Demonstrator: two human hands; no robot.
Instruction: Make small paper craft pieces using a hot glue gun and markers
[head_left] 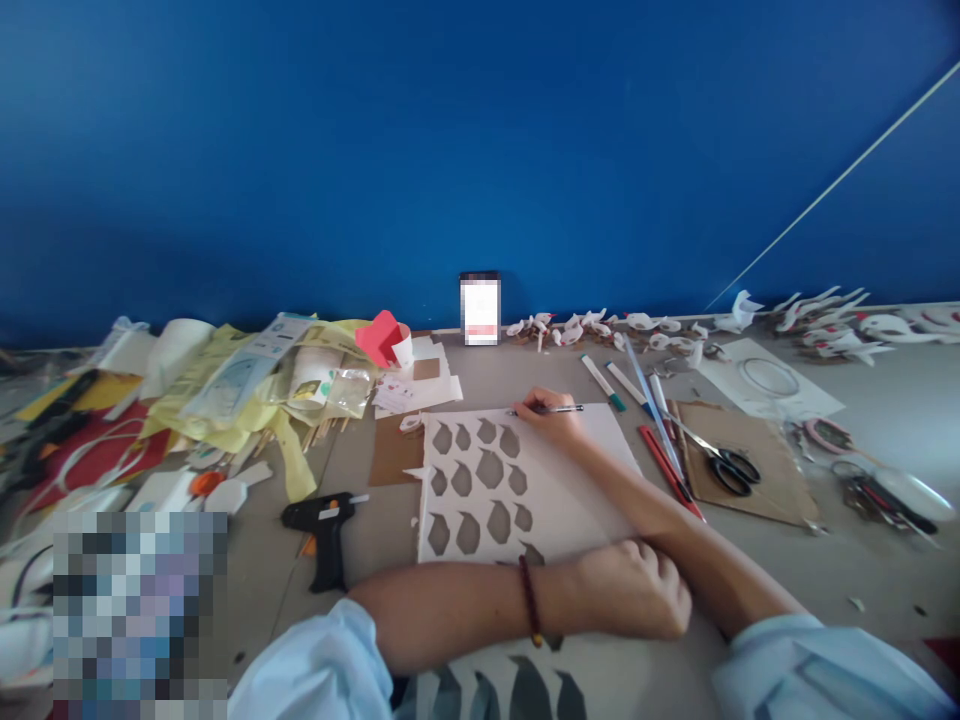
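My right hand (553, 415) is closed around a pen (568, 408), its tip at the upper part of a large white sheet (581, 480). Rows of bird-shaped holes cover the left part of this sheet, and grey shows through them. My left forearm lies across the sheet's lower part. At its end my left hand (637, 588) is curled into a fist against my right forearm, with nothing seen sticking out of it. More dark bird-like shapes show below the left arm.
Left of the sheet lie a black glue gun (326, 530), yellow packaging (199, 385) and a red paper piece (381, 338). A lit phone (480, 310) leans on the blue wall. To the right are markers (602, 382), scissors (727, 465), cardboard (757, 500) and several white paper birds (581, 328).
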